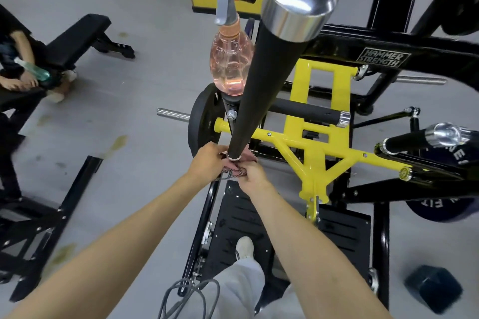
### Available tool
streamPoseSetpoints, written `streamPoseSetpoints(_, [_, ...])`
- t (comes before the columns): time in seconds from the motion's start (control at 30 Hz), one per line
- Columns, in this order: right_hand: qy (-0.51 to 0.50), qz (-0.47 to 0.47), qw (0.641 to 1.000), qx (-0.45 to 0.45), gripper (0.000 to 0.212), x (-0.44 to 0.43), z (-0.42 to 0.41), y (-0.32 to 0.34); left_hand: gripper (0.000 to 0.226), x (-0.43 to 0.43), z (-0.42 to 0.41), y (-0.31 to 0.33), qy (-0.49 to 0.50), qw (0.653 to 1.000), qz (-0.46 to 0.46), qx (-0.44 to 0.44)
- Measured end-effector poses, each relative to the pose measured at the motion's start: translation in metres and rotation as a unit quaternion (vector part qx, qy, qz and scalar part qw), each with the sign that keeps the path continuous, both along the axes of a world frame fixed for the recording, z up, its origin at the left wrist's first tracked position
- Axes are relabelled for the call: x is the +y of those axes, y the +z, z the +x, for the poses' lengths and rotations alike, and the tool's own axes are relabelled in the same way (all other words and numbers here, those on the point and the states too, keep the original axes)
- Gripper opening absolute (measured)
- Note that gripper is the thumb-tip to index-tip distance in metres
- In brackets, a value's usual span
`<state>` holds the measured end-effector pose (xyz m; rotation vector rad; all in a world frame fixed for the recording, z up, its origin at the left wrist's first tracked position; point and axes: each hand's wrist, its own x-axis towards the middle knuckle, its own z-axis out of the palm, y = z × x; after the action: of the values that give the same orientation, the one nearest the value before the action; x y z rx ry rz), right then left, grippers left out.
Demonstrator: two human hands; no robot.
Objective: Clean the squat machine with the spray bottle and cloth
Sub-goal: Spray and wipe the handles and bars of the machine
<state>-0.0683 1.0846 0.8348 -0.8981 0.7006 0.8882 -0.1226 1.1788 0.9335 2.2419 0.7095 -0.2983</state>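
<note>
While lengthwise up toward the camera, handle (261, 80); left hand (207, 163) and right hand (255, 180) fingers (246, 170) tight on cloth (230, 171) at its base.

Both arms stretched forward; left hand (207, 162), right hand (252, 176) close together, fingers gripping cloth (232, 173).

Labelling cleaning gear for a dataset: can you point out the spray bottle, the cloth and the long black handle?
spray bottle (231, 65): head view, on its clear pink body.
cloth (231, 172): head view, on its patterned fold.
long black handle (269, 80): head view, midway along its grip.
</note>
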Motion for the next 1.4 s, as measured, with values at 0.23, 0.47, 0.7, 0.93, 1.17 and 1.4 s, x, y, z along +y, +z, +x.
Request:
streamPoseSetpoints(0.23, [-0.011, 0.013, 1.0, -0.01, 0.041, -0.011, -0.006, 0.027, 0.025, 0.008, 0.0, -0.009, -0.027, 0.999, 0.024, 0.034])
streamPoseSetpoints(0.47, [0.029, -0.083, 0.996, -0.02, 0.023, -0.016, -0.008, 0.042, 0.052, 0.004, -0.006, -0.011, -0.007, 0.999, -0.034, 0.042])
streamPoseSetpoints(0.7, [0.064, -0.121, 0.99, -0.037, 0.036, -0.022, -0.013, 0.065, 0.058, 0.006, -0.011, -0.014, 0.019, 0.995, -0.074, 0.057])
streamPoseSetpoints(0.93, [0.061, -0.144, 0.982, -0.102, 0.041, -0.036, 0.02, 0.081, 0.055, 0.03, 0.01, 0.035, 0.104, 0.99, -0.06, -0.07])
streamPoseSetpoints(1.17, [0.085, -0.16, 0.969, -0.168, 0.024, -0.04, 0.053, 0.134, 0.079, 0.038, 0.037, 0.127, 0.065, 0.96, -0.009, -0.272])
streamPoseSetpoints(1.4, [0.062, -0.152, 0.966, -0.199, 0.023, -0.05, 0.054, 0.176, 0.102, 0.039, 0.088, 0.169, -0.013, 0.953, -0.104, -0.284])
